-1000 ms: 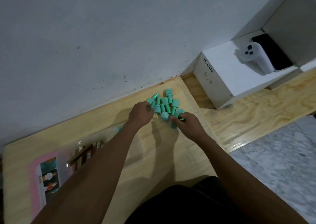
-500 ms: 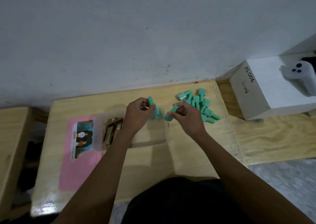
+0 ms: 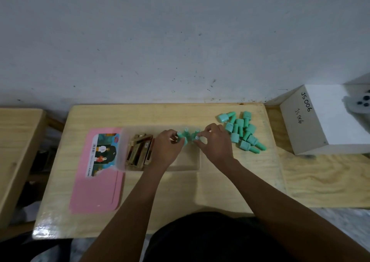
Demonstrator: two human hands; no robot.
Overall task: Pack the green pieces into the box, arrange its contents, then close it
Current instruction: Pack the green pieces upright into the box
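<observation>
A clear plastic box (image 3: 186, 166) lies open in the middle of the wooden table, with brown wooden pieces (image 3: 139, 151) stacked in its left end. Both hands hover over its right half. My left hand (image 3: 167, 148) pinches green pieces (image 3: 183, 136) by their stems. My right hand (image 3: 215, 143) holds other green pieces (image 3: 196, 136) close beside them. A pile of several green pieces (image 3: 243, 134) lies on the table to the right of the box. The pink lid (image 3: 96, 181) lies flat to the left of the box.
A white cardboard box (image 3: 324, 121) marked "JS006" stands at the right, with a white controller (image 3: 360, 105) on top. The wall runs along the table's far edge. Another wooden table (image 3: 16, 141) stands at the left.
Both hands took green pieces from the pile and carried them left over the open box. The view swung left, bringing the box and pink lid fully into sight.
</observation>
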